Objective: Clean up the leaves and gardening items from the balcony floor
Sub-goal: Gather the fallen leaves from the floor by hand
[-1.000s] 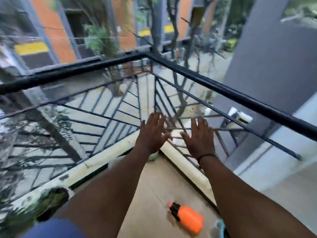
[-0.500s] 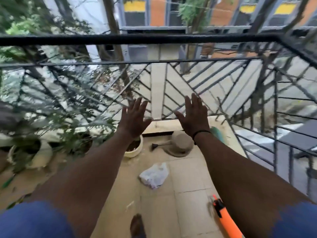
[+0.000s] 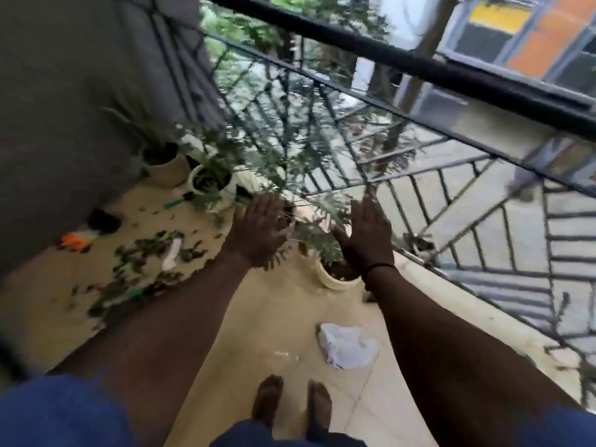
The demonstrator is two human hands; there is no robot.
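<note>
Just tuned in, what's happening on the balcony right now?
A person stands barefoot on the tiled balcony floor, both arms stretched forward. The left hand and right hand are open and hold nothing. Scattered leaves lie to the left, near an orange item by the wall. A white plastic bag lies ahead of the feet, near a cream plant pot. Nothing looks picked up yet.

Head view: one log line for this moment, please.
left hand open, empty | right hand open, empty | leaves scattered on floor | white bag on floor

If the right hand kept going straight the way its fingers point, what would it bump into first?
Probably the black railing: the right hand is open, its fingers aimed up and forward at the bars. Depth is unclear; plant fronds beside it may brush it first.
</note>
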